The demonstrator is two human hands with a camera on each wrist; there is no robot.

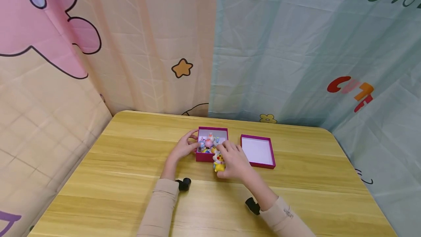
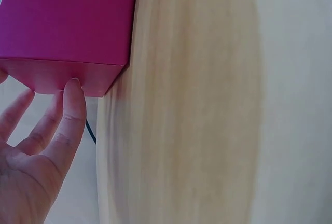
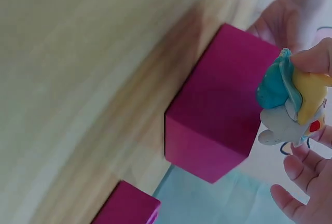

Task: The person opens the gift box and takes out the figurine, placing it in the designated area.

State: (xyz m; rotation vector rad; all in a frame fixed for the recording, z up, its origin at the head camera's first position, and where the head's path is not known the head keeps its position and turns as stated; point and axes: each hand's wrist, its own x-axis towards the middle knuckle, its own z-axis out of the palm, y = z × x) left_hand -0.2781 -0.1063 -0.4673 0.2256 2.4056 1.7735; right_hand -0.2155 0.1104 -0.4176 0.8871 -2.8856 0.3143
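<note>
"Yellowish wood grain streaks the smooth surface (image 1: 115, 178), and creased cloth (image 1: 279, 46) hangs behind it, peach on one side, pale blue-green on the other. What does your right grip (image 1: 234, 160) hold?"

"It is clamped on a rounded figurine (image 1: 219, 162), thumb on one side and fingertips on the other. I'd call it glossy moulded plastic by the look: yellow and white, a red spot, and a teal piece showing in the right wrist view."

"Where exactly is it?"

"At the near right part of the box (image 1: 204, 157), overlapping the front wall as my head view has it. Whether the two touch, I cannot tell."

"And your left grip (image 1: 183, 148)?"

"Fingers apart and fairly straight, tips resting against the box's flat magenta side. Its corners are crisp, its outside matte like covered cardboard, its inside white."

"What lies in it?"

"Small figures (image 1: 208, 142), bunched together, rounded, in pink, pale blue and yellow; I can't make out finer detail. Just right of the box sits a shallow tray (image 1: 257, 150), squarish, white within a thin magenta rim."
</note>
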